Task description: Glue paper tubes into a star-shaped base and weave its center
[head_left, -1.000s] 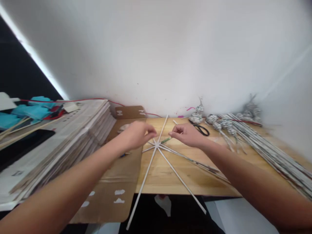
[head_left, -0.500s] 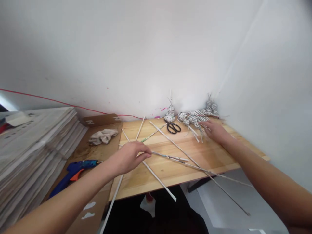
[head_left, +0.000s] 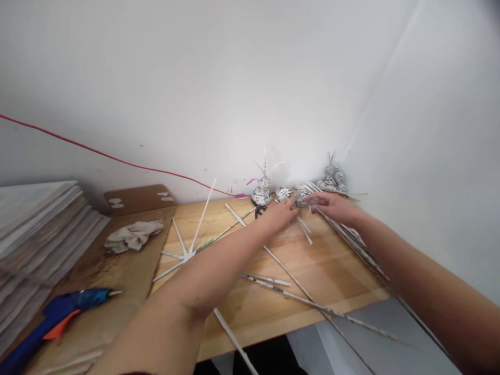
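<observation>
My left hand (head_left: 282, 214) reaches across the table to the back, its fingers apart and bent slightly down at the woven paper figures, apparently touching one. Beneath it, the round body of one figure (head_left: 283, 194) and some stick tails (head_left: 304, 229) show. To its right my right hand (head_left: 334, 207) has its fingers closed at the end of a bundle of thin rolled-paper sticks (head_left: 351, 244), which runs under the wrist past the table's right edge. Its fingertips are blurred and close to a second woven figure (head_left: 302, 194). Joined paper sticks (head_left: 189, 256) fan out like a star under my left forearm.
An upright woven figure (head_left: 261, 191) stands by the wall, with partly hidden black-handled scissors (head_left: 259, 211) before it. More woven pieces (head_left: 332, 174) fill the corner. At left are a blue glue gun (head_left: 76, 304), a crumpled cloth (head_left: 133, 235) and stacked boards (head_left: 37, 234). Loose sticks (head_left: 289, 271) overhang the front edge.
My left hand has left the star of sticks and moved right to the woven figures. My right hand has shifted slightly left, and a stick bundle now slants under it. The view has shifted right.
</observation>
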Tool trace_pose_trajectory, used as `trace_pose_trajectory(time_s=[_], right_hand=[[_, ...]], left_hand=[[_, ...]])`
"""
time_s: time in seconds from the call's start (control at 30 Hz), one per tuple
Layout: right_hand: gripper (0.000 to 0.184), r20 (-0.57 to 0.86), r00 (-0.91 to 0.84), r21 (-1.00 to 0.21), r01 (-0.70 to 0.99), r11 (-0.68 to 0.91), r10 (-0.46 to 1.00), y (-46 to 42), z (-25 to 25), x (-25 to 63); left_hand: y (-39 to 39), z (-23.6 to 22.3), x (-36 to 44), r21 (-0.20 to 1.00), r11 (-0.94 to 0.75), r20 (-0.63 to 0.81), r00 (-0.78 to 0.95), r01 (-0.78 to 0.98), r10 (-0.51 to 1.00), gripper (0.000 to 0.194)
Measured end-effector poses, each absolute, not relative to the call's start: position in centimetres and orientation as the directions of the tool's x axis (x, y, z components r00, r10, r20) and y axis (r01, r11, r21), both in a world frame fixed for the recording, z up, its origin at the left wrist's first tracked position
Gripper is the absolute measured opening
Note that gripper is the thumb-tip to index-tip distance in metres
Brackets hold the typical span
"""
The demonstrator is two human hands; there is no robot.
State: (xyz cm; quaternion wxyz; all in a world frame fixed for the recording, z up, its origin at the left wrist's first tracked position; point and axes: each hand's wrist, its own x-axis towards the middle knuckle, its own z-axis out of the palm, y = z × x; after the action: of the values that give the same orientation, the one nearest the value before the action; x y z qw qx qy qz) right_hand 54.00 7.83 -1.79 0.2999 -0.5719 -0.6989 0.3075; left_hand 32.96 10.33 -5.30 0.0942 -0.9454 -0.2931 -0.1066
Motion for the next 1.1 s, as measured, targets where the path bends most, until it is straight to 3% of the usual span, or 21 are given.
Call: trace_pose_trajectory(time_s=[0.1,0.2,0.33,0.43,0.63,0.73,0.93,1.1], right_hand=[[0.036,0.073,-0.007,-0.882,0.467,0.068,0.997,10.5,-0.8,54.2],[0.040,0.082,0.122,-0.863,0.505,0.010,0.989,13.4,-1.0,54.2],[0.049,0.087,0.142,-0.604,0.795,-0.061,0.986,16.2,-2.0,54.1],[0.051,0.182,0.093,-0.455,0.890,0.000,0.979,17.6,-2.6,53.5],[0.044,0.320,0.078,-0.389,0.920,0.056,0.944,20.6,-3.6,51.2],[0.041,0.366,0.074,-0.377,0.923,0.075,0.928,21.6,-4.1,50.5],[0.043,0.281,0.070,-0.406,0.913,0.052,0.957,20.5,-3.8,50.5],[0.035,0.255,0.060,-0.331,0.943,0.029,0.965,19.3,-3.1,50.7]], left_hand=[[12.0,-6.0,34.3,-0.077,-0.807,0.240,0.796,0.586,0.555,0.026],[13.8,-5.8,34.6,0.039,-0.789,0.313,0.742,0.613,0.593,0.026],[15.9,-3.3,33.9,0.354,-0.638,0.452,0.472,0.684,0.757,0.025],[17.1,-1.2,33.5,0.467,-0.550,0.452,0.347,0.693,0.822,0.026],[19.2,-0.9,34.8,0.373,-0.389,0.340,0.266,0.843,0.902,0.026],[19.3,-1.6,35.5,0.404,-0.332,0.330,0.203,0.852,0.922,0.033],[18.3,-2.0,35.6,0.408,-0.342,0.302,0.228,0.847,0.925,0.038],[18.4,-1.9,36.0,0.422,-0.336,0.300,0.221,0.842,0.928,0.035]])
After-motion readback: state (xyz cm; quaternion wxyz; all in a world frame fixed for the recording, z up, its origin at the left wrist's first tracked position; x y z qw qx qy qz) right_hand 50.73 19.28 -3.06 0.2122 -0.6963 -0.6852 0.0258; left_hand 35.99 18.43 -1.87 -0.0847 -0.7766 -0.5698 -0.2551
